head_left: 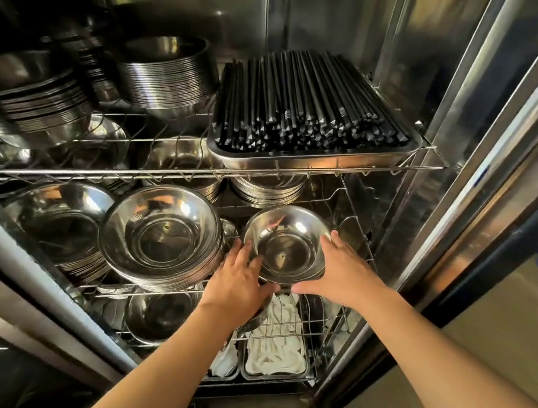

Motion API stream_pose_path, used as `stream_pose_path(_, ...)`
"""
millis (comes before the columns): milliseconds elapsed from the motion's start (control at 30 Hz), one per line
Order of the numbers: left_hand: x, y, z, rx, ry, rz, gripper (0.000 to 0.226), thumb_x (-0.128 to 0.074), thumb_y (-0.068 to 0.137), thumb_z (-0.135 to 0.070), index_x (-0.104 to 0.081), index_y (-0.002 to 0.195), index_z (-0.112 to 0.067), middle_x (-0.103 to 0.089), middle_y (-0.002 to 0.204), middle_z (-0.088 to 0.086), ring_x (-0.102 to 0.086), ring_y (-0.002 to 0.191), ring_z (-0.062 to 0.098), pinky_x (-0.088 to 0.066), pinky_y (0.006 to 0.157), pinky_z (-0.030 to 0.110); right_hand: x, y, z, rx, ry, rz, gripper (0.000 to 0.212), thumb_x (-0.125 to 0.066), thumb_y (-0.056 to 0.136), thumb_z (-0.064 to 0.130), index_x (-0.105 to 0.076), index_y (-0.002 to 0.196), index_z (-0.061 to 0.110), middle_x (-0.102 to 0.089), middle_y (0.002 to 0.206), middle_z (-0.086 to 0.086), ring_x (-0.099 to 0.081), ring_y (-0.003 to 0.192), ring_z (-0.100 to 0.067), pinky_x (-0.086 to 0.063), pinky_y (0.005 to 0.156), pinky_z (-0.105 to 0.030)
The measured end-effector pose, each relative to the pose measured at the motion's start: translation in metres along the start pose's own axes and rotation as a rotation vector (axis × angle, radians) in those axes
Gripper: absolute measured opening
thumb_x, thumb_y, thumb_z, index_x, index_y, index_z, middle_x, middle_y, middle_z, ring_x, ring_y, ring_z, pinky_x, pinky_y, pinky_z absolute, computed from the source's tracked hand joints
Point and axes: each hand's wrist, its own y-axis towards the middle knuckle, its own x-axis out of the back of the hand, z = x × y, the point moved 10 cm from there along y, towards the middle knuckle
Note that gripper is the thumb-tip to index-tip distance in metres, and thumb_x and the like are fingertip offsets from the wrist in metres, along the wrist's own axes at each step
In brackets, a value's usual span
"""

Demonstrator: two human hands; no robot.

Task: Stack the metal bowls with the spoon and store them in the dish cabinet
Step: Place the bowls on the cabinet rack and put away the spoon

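A small stack of shiny metal bowls (287,242) sits at the right of the cabinet's middle wire shelf (357,226). My left hand (237,282) cups the stack's left side and my right hand (337,268) cups its right side, thumbs under the front rim. The top bowl is empty; no spoon shows in it. A taller stack of larger metal bowls (162,239) stands right beside it on the left.
The upper shelf carries a steel tray of black chopsticks (309,108) and more bowl stacks (169,72). Below the hands are trays of white spoons (274,351) and another bowl (162,312). The open steel cabinet door (484,173) stands on the right.
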Motion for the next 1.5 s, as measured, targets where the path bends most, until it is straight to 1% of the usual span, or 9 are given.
stream_pose_path(133, 0.009, -0.006, 0.001, -0.044, -0.023, -0.018, 0.068, -0.044, 0.096, -0.057, -0.029, 0.154, -0.024, -0.009, 0.167, 0.007, 0.002, 0.153, 0.03, -0.018, 0.12, 0.048, -0.005, 0.0, 0.01, 0.016, 0.005, -0.008, 0.14, -0.069, 0.056, 0.088, -0.012, 0.161, 0.014, -0.011, 0.171, -0.011, -0.014, 0.156, -0.027, -0.026, 0.119, -0.05)
stream_pose_path(400, 0.01, -0.015, 0.008, -0.013, -0.028, -0.038, 0.055, -0.051, 0.1, -0.038, -0.036, 0.15, -0.022, -0.03, 0.159, 0.009, -0.021, 0.147, 0.03, -0.027, 0.117, 0.04, -0.013, 0.0, 0.028, 0.018, -0.022, -0.016, 0.137, -0.071, 0.062, 0.084, -0.01, 0.162, 0.014, -0.003, 0.171, -0.014, -0.009, 0.156, -0.034, -0.025, 0.12, -0.052)
stream_pose_path(567, 0.022, -0.022, 0.003, -0.012, -0.067, -0.107, 0.07, -0.058, 0.089, -0.057, -0.041, 0.147, -0.02, -0.039, 0.154, 0.007, -0.03, 0.143, 0.028, -0.03, 0.116, 0.041, -0.015, 0.001, 0.023, 0.027, 0.001, 0.029, 0.142, -0.069, 0.056, 0.088, -0.003, 0.162, 0.022, 0.009, 0.171, -0.009, -0.001, 0.157, -0.031, -0.022, 0.119, -0.057)
stream_pose_path(667, 0.027, -0.023, 0.002, 0.015, -0.045, -0.116, 0.076, -0.057, 0.088, -0.061, -0.036, 0.149, -0.021, -0.038, 0.154, 0.008, -0.033, 0.141, 0.029, -0.035, 0.113, 0.042, -0.011, 0.005, 0.017, 0.023, 0.016, 0.069, 0.147, -0.07, 0.051, 0.09, 0.002, 0.162, 0.028, 0.019, 0.17, -0.006, 0.0, 0.157, -0.032, -0.023, 0.118, -0.06)
stream_pose_path(800, 0.026, -0.02, -0.003, 0.062, -0.027, -0.099, 0.076, -0.057, 0.089, -0.06, -0.034, 0.15, -0.02, -0.038, 0.153, 0.009, -0.039, 0.135, 0.032, -0.039, 0.108, 0.042, -0.006, 0.01, 0.015, 0.044, 0.016, 0.078, 0.144, -0.072, 0.054, 0.088, -0.001, 0.163, 0.027, 0.009, 0.172, -0.001, -0.01, 0.157, -0.028, -0.026, 0.118, -0.057)
stream_pose_path(1067, 0.019, -0.021, -0.002, 0.108, -0.097, -0.082, 0.068, -0.057, 0.093, -0.052, -0.038, 0.148, -0.017, -0.037, 0.155, 0.011, -0.032, 0.14, 0.034, -0.032, 0.113, 0.043, -0.01, 0.012, 0.013, 0.043, 0.058, 0.042, 0.14, -0.073, 0.053, 0.086, -0.01, 0.163, 0.025, 0.002, 0.172, -0.003, -0.015, 0.156, -0.028, -0.028, 0.117, -0.056)
stream_pose_path(1233, 0.024, -0.028, 0.005, 0.176, -0.194, -0.196, 0.071, -0.067, 0.085, -0.055, -0.048, 0.143, -0.019, -0.052, 0.143, 0.004, -0.044, 0.132, 0.026, -0.038, 0.108, 0.037, -0.016, 0.013, 0.01, 0.048, 0.082, 0.062, 0.138, -0.07, 0.053, 0.088, -0.01, 0.162, 0.028, 0.007, 0.172, -0.003, -0.017, 0.155, -0.033, -0.028, 0.116, -0.059)
stream_pose_path(1367, 0.027, -0.035, 0.007, 0.206, -0.199, -0.197, 0.072, -0.067, 0.082, -0.058, -0.048, 0.142, -0.022, -0.053, 0.14, 0.002, -0.049, 0.127, 0.026, -0.043, 0.104, 0.039, -0.015, 0.009, 0.014, 0.057, 0.071, 0.084, 0.13, -0.073, 0.061, 0.082, -0.008, 0.161, 0.03, 0.011, 0.171, -0.006, -0.018, 0.154, -0.037, -0.029, 0.115, -0.062)
stream_pose_path(1500, 0.039, -0.047, 0.008, 0.178, -0.206, -0.206, 0.068, -0.063, 0.083, -0.061, -0.049, 0.14, -0.026, -0.054, 0.136, 0.004, -0.055, 0.12, 0.025, -0.049, 0.097, 0.04, 0.0, -0.009, 0.023, 0.111, 0.08, 0.038, 0.115, -0.074, 0.073, 0.069, -0.013, 0.16, 0.029, -0.001, 0.172, -0.005, -0.023, 0.153, -0.033, -0.031, 0.115, -0.06)
